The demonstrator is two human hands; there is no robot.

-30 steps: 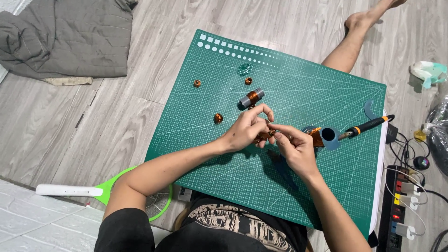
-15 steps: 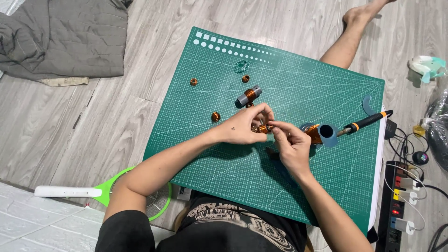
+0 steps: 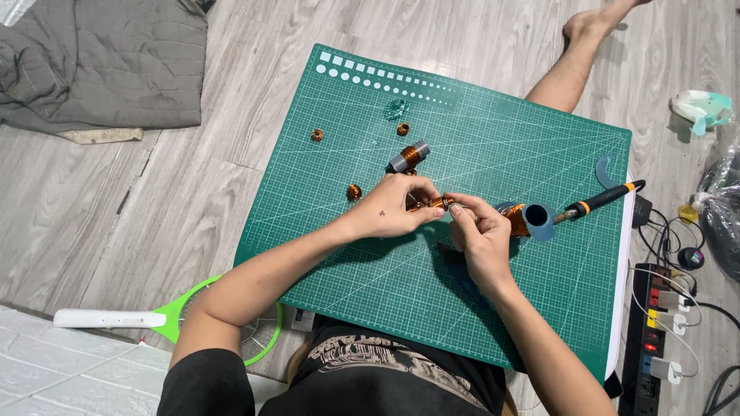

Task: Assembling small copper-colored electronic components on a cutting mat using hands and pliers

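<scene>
Over the middle of a green cutting mat (image 3: 478,308), my left hand (image 3: 393,206) and my right hand (image 3: 479,231) meet, both pinching a small copper wire coil (image 3: 439,203) between their fingertips. A grey cylinder wound with copper wire (image 3: 408,157) lies just beyond my left hand. Small copper coils sit on the mat: one (image 3: 354,192) left of my left hand, one (image 3: 317,135) further left, one (image 3: 402,129) further back. A copper spool with a blue flange (image 3: 528,219) rests right of my right hand.
A soldering iron with a black and orange handle (image 3: 597,202) lies on the mat's right side. A power strip (image 3: 655,335) with plugs and cables is at the right. A green and white racket (image 3: 166,320) lies at the lower left, grey cloth (image 3: 100,69) at the upper left, my bare leg (image 3: 570,69) behind the mat.
The view has shifted slightly. Both hands stay together on the small coil, with the fingers shifting a little around it.
</scene>
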